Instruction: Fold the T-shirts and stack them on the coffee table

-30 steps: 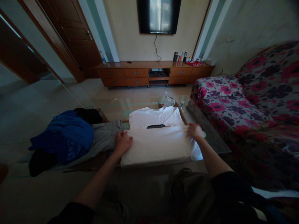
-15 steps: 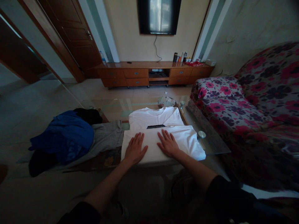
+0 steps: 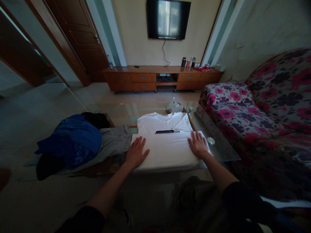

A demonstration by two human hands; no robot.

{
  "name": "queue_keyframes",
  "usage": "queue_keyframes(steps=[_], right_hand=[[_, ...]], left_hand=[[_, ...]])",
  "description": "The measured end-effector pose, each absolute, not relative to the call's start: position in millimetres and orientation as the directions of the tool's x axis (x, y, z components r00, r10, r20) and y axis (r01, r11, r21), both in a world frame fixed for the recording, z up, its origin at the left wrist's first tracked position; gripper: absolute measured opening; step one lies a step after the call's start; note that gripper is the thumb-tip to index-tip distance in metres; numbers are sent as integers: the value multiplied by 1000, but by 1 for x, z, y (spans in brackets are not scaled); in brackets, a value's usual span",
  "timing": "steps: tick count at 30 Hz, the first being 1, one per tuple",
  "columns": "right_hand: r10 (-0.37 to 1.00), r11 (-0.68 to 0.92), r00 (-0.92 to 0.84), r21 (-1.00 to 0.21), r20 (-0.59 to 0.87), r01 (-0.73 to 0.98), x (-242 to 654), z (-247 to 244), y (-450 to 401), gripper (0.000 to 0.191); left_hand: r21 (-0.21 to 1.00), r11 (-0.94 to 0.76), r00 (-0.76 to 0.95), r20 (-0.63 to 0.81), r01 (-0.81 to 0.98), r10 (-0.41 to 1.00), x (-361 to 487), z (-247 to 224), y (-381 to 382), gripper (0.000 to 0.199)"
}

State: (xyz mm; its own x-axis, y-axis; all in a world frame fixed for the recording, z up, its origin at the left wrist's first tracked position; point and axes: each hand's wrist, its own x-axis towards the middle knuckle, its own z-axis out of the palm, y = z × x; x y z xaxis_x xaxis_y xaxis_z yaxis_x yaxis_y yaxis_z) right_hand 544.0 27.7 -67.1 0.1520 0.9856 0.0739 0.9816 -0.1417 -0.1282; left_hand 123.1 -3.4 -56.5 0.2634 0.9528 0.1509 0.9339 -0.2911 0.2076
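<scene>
A white T-shirt [image 3: 167, 150] lies on the glass table, its lower part folded up over the body so that the neckline end shows at the far side. A strip of dark print peeks out along the fold's edge. Flat on the left end of the folded part rests my left hand [image 3: 136, 152], fingers stretched out. My right hand [image 3: 198, 144] presses on the right end, its fingers also spread. Neither hand grips the cloth.
Left of the shirt, grey cloth [image 3: 115, 140] lies beside a heap of blue clothing [image 3: 77, 137] and black clothing. The glass table [image 3: 225, 152] reaches toward a floral sofa [image 3: 252, 111]. Beyond stand a wooden TV cabinet [image 3: 143, 77] and a wall-mounted television [image 3: 168, 19].
My right hand has slid right across the shirt to its right end, and the cloth there looks smoother. My left hand has stayed near the left end.
</scene>
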Motion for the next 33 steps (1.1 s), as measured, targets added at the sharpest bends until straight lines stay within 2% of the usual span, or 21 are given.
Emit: queue_keyframes(steps=[5, 10, 21, 26, 28, 33], right_hand=[[975, -178, 191, -117, 116, 977, 524, -64, 15, 78], [999, -34, 36, -135, 8, 990, 521, -66, 16, 73], [997, -76, 78, -162, 5, 984, 514, -63, 59, 72], [995, -72, 82, -151, 63, 986, 495, -57, 47, 74], [993, -10, 26, -140, 116, 990, 475, -57, 31, 76], [931, 361, -346, -175, 114, 916, 424, -56, -12, 78]], left_hand=[[201, -245, 206, 198, 948, 958, 131, -51, -12, 67], [201, -386, 363, 145, 900, 921, 139, -53, -20, 61], [254, -370, 351, 116, 894, 929, 128, -50, 29, 57], [227, -344, 299, 211, 911, 931, 144, -48, 18, 55], [210, -350, 303, 226, 913, 926, 159, -50, 3, 57], [187, -485, 455, 183, 854, 872, 187, -57, -33, 64]])
